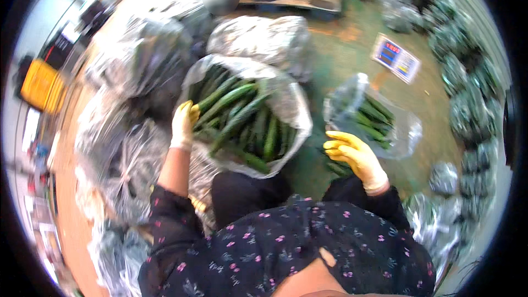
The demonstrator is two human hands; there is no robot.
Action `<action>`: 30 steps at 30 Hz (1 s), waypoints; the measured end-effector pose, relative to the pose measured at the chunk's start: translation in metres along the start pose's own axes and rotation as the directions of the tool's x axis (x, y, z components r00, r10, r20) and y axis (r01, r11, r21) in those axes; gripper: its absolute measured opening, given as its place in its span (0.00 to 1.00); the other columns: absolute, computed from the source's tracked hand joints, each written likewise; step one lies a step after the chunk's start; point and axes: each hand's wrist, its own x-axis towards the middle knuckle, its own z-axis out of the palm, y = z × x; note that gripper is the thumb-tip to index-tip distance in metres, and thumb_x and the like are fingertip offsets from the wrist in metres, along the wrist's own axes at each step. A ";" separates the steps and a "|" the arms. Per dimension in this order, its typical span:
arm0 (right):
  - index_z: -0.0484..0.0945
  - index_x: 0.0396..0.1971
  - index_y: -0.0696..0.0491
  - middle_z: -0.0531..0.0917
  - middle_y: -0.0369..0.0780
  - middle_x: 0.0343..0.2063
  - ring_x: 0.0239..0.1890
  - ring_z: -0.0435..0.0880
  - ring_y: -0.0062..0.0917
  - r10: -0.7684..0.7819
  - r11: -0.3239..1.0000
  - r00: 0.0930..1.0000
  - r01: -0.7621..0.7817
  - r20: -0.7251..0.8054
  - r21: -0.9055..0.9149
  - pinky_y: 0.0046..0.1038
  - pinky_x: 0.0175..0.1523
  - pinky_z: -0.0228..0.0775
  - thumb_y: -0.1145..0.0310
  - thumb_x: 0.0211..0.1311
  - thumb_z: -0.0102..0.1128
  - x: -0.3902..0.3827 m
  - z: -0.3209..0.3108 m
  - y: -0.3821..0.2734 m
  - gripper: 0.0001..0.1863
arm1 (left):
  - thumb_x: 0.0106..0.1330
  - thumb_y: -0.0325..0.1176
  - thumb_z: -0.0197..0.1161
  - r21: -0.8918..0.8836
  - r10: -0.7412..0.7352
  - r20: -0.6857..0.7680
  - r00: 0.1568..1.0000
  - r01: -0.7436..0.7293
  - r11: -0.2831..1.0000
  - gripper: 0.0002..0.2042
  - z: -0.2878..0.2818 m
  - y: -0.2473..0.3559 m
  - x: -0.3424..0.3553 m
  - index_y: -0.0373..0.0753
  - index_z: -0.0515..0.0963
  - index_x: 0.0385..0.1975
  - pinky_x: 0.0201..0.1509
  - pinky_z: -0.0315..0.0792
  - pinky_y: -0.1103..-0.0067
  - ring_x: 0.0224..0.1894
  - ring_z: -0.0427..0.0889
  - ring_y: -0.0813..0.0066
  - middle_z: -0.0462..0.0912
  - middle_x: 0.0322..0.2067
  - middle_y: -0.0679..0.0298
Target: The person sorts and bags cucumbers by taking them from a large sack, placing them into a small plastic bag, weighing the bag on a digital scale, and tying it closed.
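A large clear plastic bag [301, 114], its mouth spread wide, is full of long green cucumbers [242, 115]. At its left rim is my left hand [183, 125] in a yellow-and-white glove, the fingers curled at the end of a cucumber. To the right lies a smaller clear bag [407, 132] with several cucumbers [375, 118] inside. My right hand [356, 157], gloved the same way, hovers at the near left of this smaller bag. Its fingers are stretched out and hold nothing. Beneath it, a few dark green cucumbers [336, 168] show in part.
A panel with a red lit display [396, 58] stands beyond the smaller bag. Packed bags [465, 88] line the right wall. Large filled plastic sacks [137, 58] crowd the left, and another sack [261, 38] sits behind the open bag. A yellow crate [43, 85] is far left.
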 end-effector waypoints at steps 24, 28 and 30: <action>0.68 0.55 0.55 0.79 0.38 0.42 0.44 0.77 0.21 0.254 0.954 0.964 -0.263 -0.076 -0.146 0.21 0.49 0.66 0.69 0.60 0.51 0.065 0.019 0.056 0.21 | 0.52 0.33 0.54 0.987 0.182 -0.064 0.981 0.036 0.155 0.24 -0.030 -0.004 0.152 0.41 0.68 0.53 0.54 0.68 0.66 0.52 0.74 0.56 0.75 0.48 0.51; 0.68 0.55 0.55 0.79 0.39 0.41 0.43 0.77 0.21 0.266 0.942 0.962 -0.274 -0.066 -0.193 0.21 0.49 0.67 0.70 0.60 0.52 0.070 0.020 0.057 0.21 | 0.50 0.37 0.57 0.999 0.087 0.037 0.995 -0.040 0.026 0.25 -0.007 -0.001 0.150 0.40 0.70 0.52 0.55 0.67 0.67 0.52 0.74 0.55 0.76 0.48 0.50; 0.68 0.55 0.55 0.79 0.39 0.41 0.43 0.77 0.20 0.274 0.940 0.960 -0.280 -0.057 -0.194 0.21 0.49 0.67 0.71 0.60 0.53 0.072 0.021 0.058 0.22 | 0.49 0.42 0.62 0.998 0.176 -0.015 0.984 0.026 -0.061 0.28 -0.003 -0.005 0.156 0.38 0.70 0.51 0.56 0.67 0.69 0.52 0.74 0.57 0.76 0.48 0.49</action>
